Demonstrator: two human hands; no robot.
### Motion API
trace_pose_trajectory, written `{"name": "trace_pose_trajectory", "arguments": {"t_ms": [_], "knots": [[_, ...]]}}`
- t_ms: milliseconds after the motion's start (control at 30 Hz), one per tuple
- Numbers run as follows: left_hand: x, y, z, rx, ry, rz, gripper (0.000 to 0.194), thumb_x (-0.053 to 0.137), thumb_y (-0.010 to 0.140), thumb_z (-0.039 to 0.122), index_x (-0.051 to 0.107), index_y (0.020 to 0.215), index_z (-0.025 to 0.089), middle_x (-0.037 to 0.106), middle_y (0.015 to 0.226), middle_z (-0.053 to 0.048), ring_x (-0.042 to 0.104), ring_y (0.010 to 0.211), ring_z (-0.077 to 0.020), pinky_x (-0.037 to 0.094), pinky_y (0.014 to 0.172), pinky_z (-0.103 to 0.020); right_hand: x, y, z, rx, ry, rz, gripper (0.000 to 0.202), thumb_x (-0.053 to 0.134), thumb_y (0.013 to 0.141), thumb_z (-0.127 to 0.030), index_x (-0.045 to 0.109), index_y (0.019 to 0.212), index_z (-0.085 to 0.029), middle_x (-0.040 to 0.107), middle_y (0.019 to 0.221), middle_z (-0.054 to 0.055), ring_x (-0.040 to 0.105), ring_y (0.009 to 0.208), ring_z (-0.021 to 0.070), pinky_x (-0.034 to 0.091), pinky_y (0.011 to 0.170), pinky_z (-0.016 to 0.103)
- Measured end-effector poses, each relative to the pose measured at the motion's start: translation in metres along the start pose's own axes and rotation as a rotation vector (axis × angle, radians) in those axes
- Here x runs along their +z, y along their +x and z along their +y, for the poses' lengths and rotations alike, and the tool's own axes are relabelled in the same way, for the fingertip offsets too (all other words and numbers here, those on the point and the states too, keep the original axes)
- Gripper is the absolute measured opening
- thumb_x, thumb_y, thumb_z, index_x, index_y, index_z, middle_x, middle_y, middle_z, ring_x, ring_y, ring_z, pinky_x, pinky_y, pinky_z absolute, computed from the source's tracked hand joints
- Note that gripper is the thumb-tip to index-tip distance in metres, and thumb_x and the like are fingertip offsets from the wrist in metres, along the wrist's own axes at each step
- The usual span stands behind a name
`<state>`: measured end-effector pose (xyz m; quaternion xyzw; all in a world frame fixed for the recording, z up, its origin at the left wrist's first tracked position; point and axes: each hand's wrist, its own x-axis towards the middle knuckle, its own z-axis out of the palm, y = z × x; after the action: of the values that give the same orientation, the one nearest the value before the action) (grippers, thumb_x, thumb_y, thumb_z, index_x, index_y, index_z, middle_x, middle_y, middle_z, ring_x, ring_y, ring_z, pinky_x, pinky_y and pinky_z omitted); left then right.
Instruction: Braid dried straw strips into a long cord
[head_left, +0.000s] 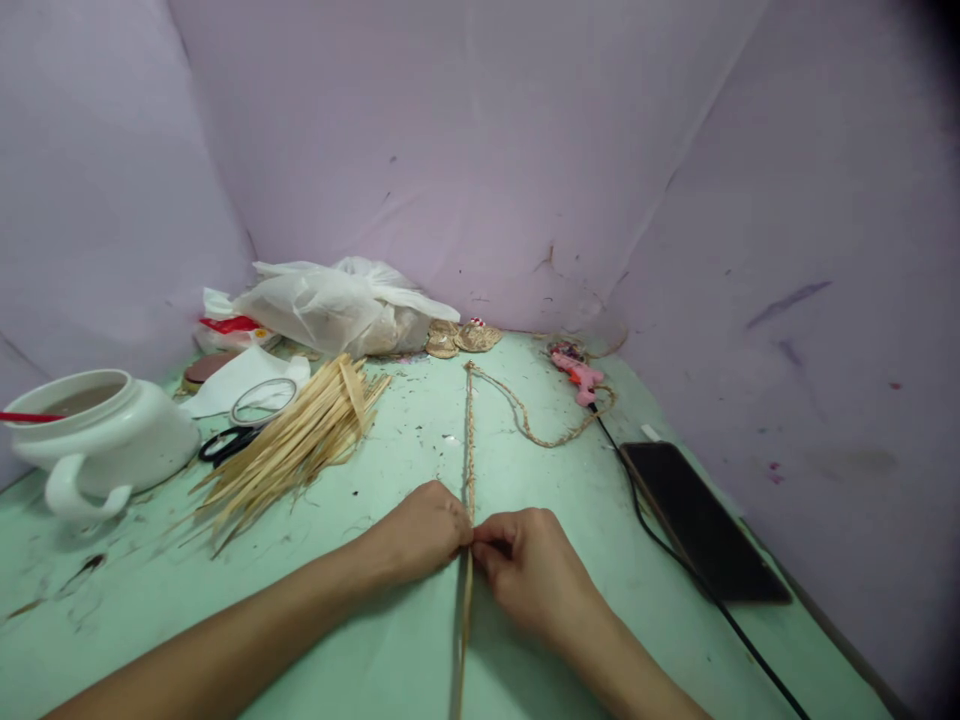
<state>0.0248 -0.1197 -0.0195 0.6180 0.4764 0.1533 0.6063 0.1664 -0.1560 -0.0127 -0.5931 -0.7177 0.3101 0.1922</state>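
A thin braided straw cord [470,440] runs up the middle of the table, bends at its far end and loops off to the right. Both hands meet at its near end. My left hand [429,530] is closed, its fingertips pinching the cord from the left. From the right, my right hand [525,560] pinches the same spot between thumb and forefinger. Below the hands, a loose flat straw strand [466,620] hangs toward the near edge. To the left lies a bundle of dry straw strips [300,450], apart from both hands.
At left stand a white handled pot [112,435], black-handled scissors [225,443] and a ring of wire or tape [264,400]. A plastic bag [337,305] lies at the back. On the right are a pink glue gun [579,376], its black cable [645,525] and a dark phone-like slab [701,520].
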Motion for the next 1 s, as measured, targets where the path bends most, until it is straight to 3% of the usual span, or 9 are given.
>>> {"name": "trace_pose_trajectory", "arguments": {"t_ms": [167,333,533,667,767,933,1000], "knots": [[-0.003,-0.006,0.010,0.076,0.056,-0.069,0.024,0.046,0.061,0.023,0.030,0.044,0.017,0.022,0.041,0.007,0.016,0.041,-0.0044,0.011,0.040,-0.023,-0.007,-0.002,-0.006,0.083,-0.125,0.112,0.011,0.056,0.064,-0.027,0.064,0.059,-0.021,0.059,0.051,0.001,0.045,0.045,0.0114,0.025,0.046,0.024],[-0.006,-0.004,0.008,0.144,0.071,-0.083,0.026,0.047,0.065,0.030,0.035,0.047,0.016,0.023,0.045,0.006,0.018,0.045,-0.0048,0.014,0.042,-0.021,-0.004,0.000,-0.001,0.103,0.162,0.115,0.007,0.055,0.066,-0.025,0.054,0.065,-0.018,0.059,0.062,0.001,0.050,0.055,0.0117,0.033,0.051,0.023],[-0.002,-0.002,0.003,0.159,0.060,-0.032,0.023,0.047,0.066,0.031,0.042,0.051,0.014,0.034,0.046,0.005,0.029,0.046,-0.0055,0.023,0.044,-0.019,0.005,0.007,0.001,0.218,0.760,0.001,0.027,0.060,0.060,-0.021,0.041,0.078,-0.018,0.054,0.069,-0.001,0.052,0.055,0.0098,0.040,0.051,0.022],[0.000,-0.006,0.008,0.143,-0.100,-0.173,0.024,0.041,0.070,0.030,0.048,0.056,0.012,0.052,0.053,-0.002,0.047,0.050,-0.0107,0.036,0.051,-0.022,0.004,0.005,-0.006,0.379,1.106,-0.158,0.035,0.063,0.062,-0.024,0.039,0.086,-0.018,0.049,0.059,-0.004,0.051,0.046,0.0101,0.046,0.053,0.030],[-0.002,-0.008,0.012,0.163,-0.125,-0.226,0.024,0.039,0.072,0.028,0.049,0.056,0.012,0.054,0.054,-0.003,0.049,0.050,-0.0115,0.036,0.051,-0.022,-0.003,0.003,-0.009,0.420,1.193,-0.242,0.029,0.058,0.068,-0.022,0.044,0.092,-0.014,0.050,0.060,-0.002,0.051,0.048,0.0097,0.047,0.056,0.032],[-0.006,-0.007,0.012,0.145,0.081,-0.087,0.023,0.044,0.068,0.029,0.052,0.055,0.011,0.052,0.053,-0.001,0.038,0.047,-0.0074,0.028,0.046,-0.019,-0.012,0.005,-0.005,0.384,1.235,-0.394,0.011,0.055,0.069,-0.014,0.054,0.080,-0.010,0.051,0.063,0.001,0.048,0.050,0.0062,0.045,0.051,0.022],[-0.005,-0.007,0.010,0.134,0.098,-0.092,0.024,0.043,0.069,0.029,0.051,0.054,0.012,0.050,0.051,-0.001,0.037,0.045,-0.0073,0.027,0.045,-0.019,-0.012,0.004,-0.005,0.378,1.248,-0.416,0.010,0.054,0.070,-0.015,0.054,0.078,-0.010,0.052,0.065,0.003,0.051,0.054,0.0076,0.045,0.054,0.023]]}}
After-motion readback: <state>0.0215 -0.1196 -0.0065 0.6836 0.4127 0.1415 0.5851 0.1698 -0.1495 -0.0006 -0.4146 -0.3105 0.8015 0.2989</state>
